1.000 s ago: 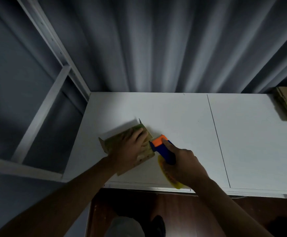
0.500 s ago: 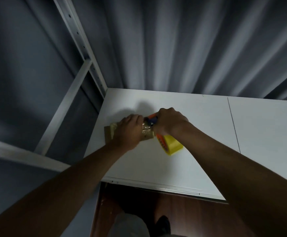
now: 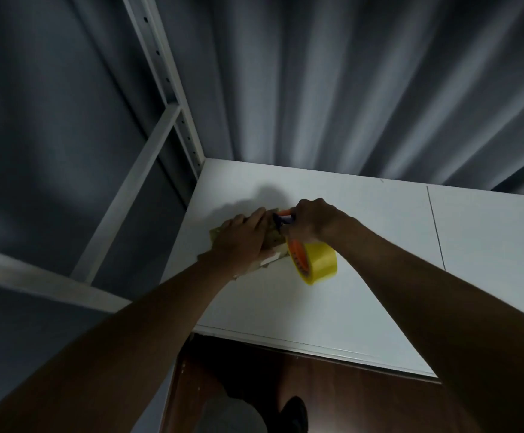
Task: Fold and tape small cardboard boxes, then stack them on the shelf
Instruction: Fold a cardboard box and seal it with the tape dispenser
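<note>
Most of the small cardboard box (image 3: 274,242) was hidden under the left hand (image 3: 243,242), which lay flat over its top with the fingers stretched forward and pressing down; only a brown strip by the fingertips, a corner at the left and a pale flap edge near the wrist showed. Its exact shape and whether its flaps were fully closed could not be made out in the dim light. The box sat on the white table (image 3: 363,292), toward the table's left rear corner.

The right hand (image 3: 312,220) was curled around the handle of a tape dispenser (image 3: 284,218), of which only a sliver of orange and dark blue showed between the two hands. The dispenser met the box's right side. Its yellow tape roll (image 3: 315,262), with an orange inner core, hung below the right wrist, just beside the box; whether it touched the tabletop was unclear.

Both forearms ran out of the bottom of the view. A white metal shelf frame (image 3: 173,98) stood at the left, a grey curtain (image 3: 348,82) behind the table, and a dark shoe (image 3: 293,415) showed on the brown floor below.
</note>
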